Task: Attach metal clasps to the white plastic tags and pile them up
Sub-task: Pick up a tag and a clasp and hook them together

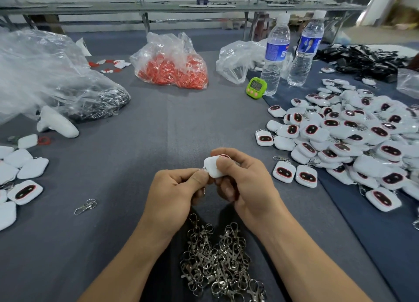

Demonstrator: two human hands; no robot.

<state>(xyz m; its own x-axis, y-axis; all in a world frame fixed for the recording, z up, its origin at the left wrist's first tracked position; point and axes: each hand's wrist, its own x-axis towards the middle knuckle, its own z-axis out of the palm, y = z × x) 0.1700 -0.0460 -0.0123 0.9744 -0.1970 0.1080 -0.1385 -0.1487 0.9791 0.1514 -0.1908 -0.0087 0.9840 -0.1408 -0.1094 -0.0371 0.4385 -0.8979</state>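
Note:
My right hand (238,179) grips a white plastic tag (212,167) above the middle of the grey table, white back facing me. My left hand (179,188) pinches a small metal clasp (203,170) at the tag's left corner; most of the clasp is hidden by my fingers. A heap of loose metal clasps (217,263) lies between my forearms. One single clasp (85,207) lies to the left. A big pile of tags with clasps (353,138) covers the right side. Tags without clasps (18,172) lie at the left edge.
A clear bag of red pieces (172,66) sits at the back centre, with large clear plastic bags (45,75) at the left. Two water bottles (275,54) and a green timer (256,87) stand at the back right. Black straps (362,59) lie far right.

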